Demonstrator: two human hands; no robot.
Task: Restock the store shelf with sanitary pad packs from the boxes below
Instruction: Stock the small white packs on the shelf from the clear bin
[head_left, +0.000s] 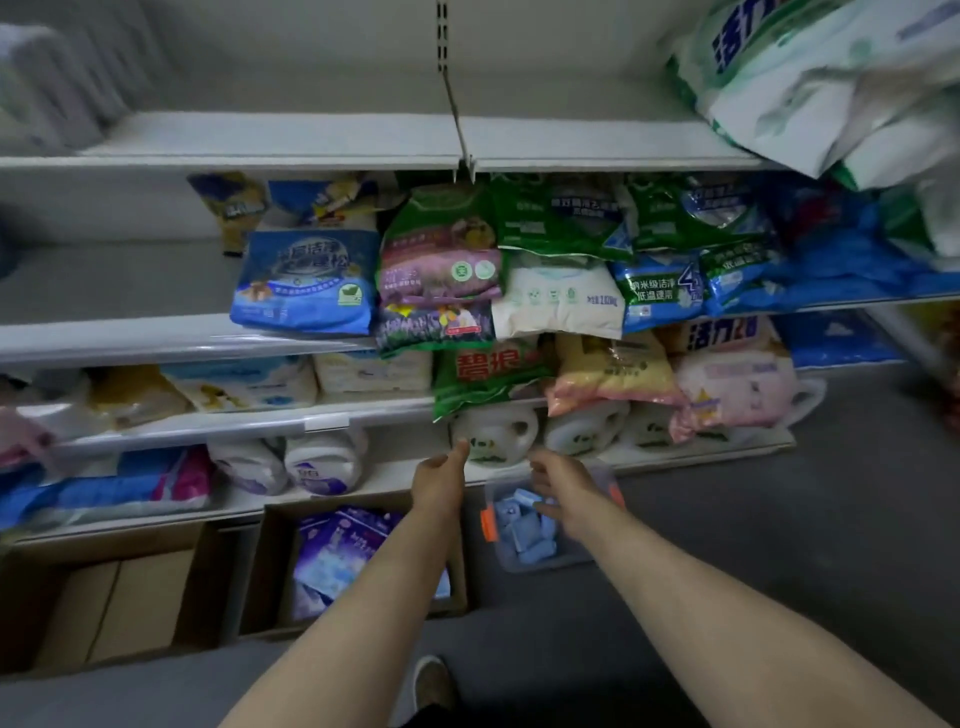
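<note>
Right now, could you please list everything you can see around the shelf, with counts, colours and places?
Shelf boards: four tiers showing, white, across the wall.
Detergent bags: many, blue, green, purple and white, stacked on the second tier.
White jugs: at least three, bottom tier, centre.
Open cardboard box: one, brown, on the floor, holding purple pad packs.
Closed cardboard box: one, brown, floor left.
Clear bin: one, orange clips, floor, holding small blue packets.
Shoe: one, bottom centre.
Left hand: open, reaching towards the jugs.
Right hand: open, over the bin.
</note>
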